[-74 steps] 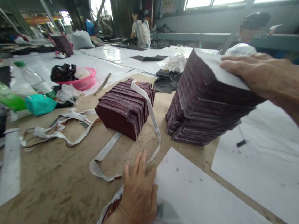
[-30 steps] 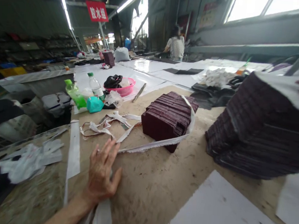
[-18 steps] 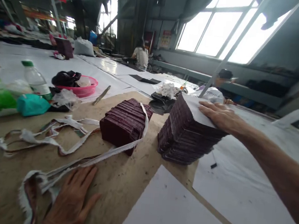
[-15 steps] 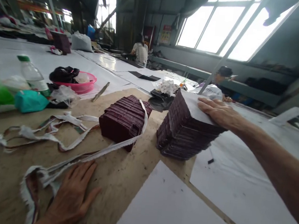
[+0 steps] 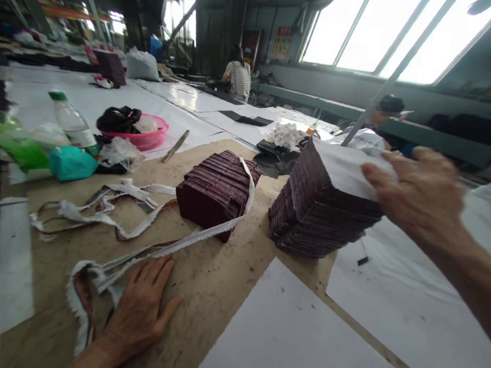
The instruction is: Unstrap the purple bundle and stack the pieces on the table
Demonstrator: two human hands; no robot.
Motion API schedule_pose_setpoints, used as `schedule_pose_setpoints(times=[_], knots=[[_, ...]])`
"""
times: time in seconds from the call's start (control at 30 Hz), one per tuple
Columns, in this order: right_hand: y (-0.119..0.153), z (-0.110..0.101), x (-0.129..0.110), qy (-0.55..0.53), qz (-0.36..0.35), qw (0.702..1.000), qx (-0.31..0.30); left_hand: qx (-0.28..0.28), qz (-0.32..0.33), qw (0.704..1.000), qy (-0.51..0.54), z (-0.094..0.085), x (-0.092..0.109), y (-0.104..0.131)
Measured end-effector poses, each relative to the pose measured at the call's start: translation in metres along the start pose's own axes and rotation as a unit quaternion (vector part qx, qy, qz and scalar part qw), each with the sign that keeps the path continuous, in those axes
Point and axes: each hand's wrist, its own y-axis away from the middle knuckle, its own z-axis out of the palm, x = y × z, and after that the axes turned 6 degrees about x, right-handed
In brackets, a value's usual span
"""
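A: Where do the fingers sit?

B: The left hand (image 5: 139,312) lies flat on the brown bench (image 5: 219,285), fingers spread open, pressing the frayed end of a white strip (image 5: 189,239). The right hand (image 5: 420,193) hangs at the top of the tall stack (image 5: 320,213), its fingers loosely curled and gripping nothing; the tips are at the white sheet that caps the stack, though whether they touch is unclear through the blur.

A: And around them?

B: The strip runs from under the left hand up over the short stack (image 5: 216,193), which stands just beside the tall one. Both are piles of dark maroon cut pieces; the tall one leans to the right. Large white sheets (image 5: 301,338) cover the bench near the person. To the left lie loose white scraps (image 5: 110,206), a teal bag (image 5: 71,163), a clear bottle (image 5: 72,123) and a pink basin (image 5: 146,138). Farther back are long white benches, big windows, a person in a striped shirt (image 5: 240,77) and another person (image 5: 384,113) beyond the tall stack.

A: Any change from half a second ago?

B: The right hand lay flat on the stack's top sheet then; now it is lifted and nearer the camera. The left hand has stayed on the strip.
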Motion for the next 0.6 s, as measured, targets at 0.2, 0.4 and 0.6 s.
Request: schedule_pose_setpoints(times=[0.2, 0.4, 0.6], knots=[[0.055, -0.022, -0.078, -0.159, -0.178, 0.964, 0.12, -0.029, -0.007, 1.0, -0.002, 0.0, 0.002, 0.0], [0.109, 0.002, -0.149, -0.17, -0.306, 0.935, 0.048, -0.04, -0.024, 0.999, 0.005, -0.002, 0.004, 0.0], [0.125, 0.031, -0.171, -0.141, -0.27, 0.952, -0.039, -0.03, -0.038, 0.999, 0.014, 0.001, 0.004, 0.002]])
